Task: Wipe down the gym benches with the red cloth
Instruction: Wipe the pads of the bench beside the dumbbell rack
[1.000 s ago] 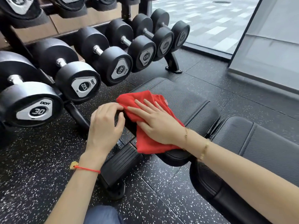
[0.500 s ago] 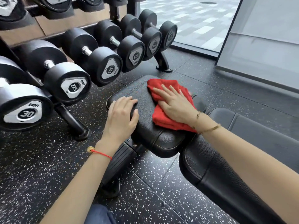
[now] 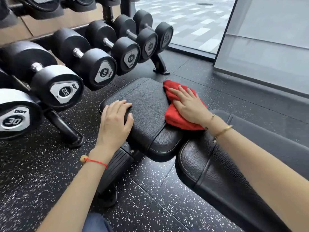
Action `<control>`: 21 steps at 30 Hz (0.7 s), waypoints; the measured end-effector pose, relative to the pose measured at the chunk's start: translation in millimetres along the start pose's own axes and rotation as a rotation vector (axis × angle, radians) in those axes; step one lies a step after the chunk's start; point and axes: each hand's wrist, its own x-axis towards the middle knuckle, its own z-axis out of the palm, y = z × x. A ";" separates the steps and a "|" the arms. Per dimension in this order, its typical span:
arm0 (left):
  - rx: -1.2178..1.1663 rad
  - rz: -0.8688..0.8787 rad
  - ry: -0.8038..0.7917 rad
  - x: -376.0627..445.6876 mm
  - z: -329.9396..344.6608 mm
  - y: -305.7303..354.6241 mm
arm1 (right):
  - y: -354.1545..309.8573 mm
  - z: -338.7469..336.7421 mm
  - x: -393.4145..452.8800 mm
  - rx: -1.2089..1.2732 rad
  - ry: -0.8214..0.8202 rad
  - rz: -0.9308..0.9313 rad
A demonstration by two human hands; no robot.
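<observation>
A black padded gym bench seat lies in the middle of the view, with its longer back pad running toward the lower right. The red cloth is bunched on the seat's right edge. My right hand presses flat on the cloth with fingers spread and straight. My left hand rests on the seat's left front corner, fingers lightly curved over the edge.
A rack of black dumbbells stands close on the left, its foot just beyond the seat. The speckled rubber floor surrounds the bench. A glass wall rises at the right rear. The bench's black foot roller is below my left wrist.
My right hand has slid the red cloth from the seat's left side across to its right edge. My left hand moved from the cloth onto the seat's left corner.
</observation>
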 end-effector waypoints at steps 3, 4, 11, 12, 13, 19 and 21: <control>-0.006 -0.004 -0.004 0.3 -1.4 -0.4 | -8.3 3.9 -6.5 -0.008 0.008 -0.037; -0.009 -0.005 -0.006 0.2 -1.8 -0.2 | -9.6 5.3 -17.1 -0.005 0.008 -0.079; -0.012 0.003 -0.011 0.8 -0.5 -1.3 | -1.4 6.3 -40.8 0.024 -0.030 -0.215; -0.010 0.003 -0.012 0.6 -0.2 -1.4 | -2.3 6.1 -28.4 0.016 -0.020 -0.175; -0.009 0.002 -0.014 0.4 0.0 -1.0 | -3.8 5.5 -13.6 0.006 -0.016 -0.128; -0.004 -0.015 -0.012 1.2 -1.0 3.9 | -39.8 14.0 58.7 0.000 -0.073 -0.069; -0.005 -0.022 -0.011 0.9 -2.1 4.7 | -55.5 18.9 59.8 -0.017 -0.085 -0.130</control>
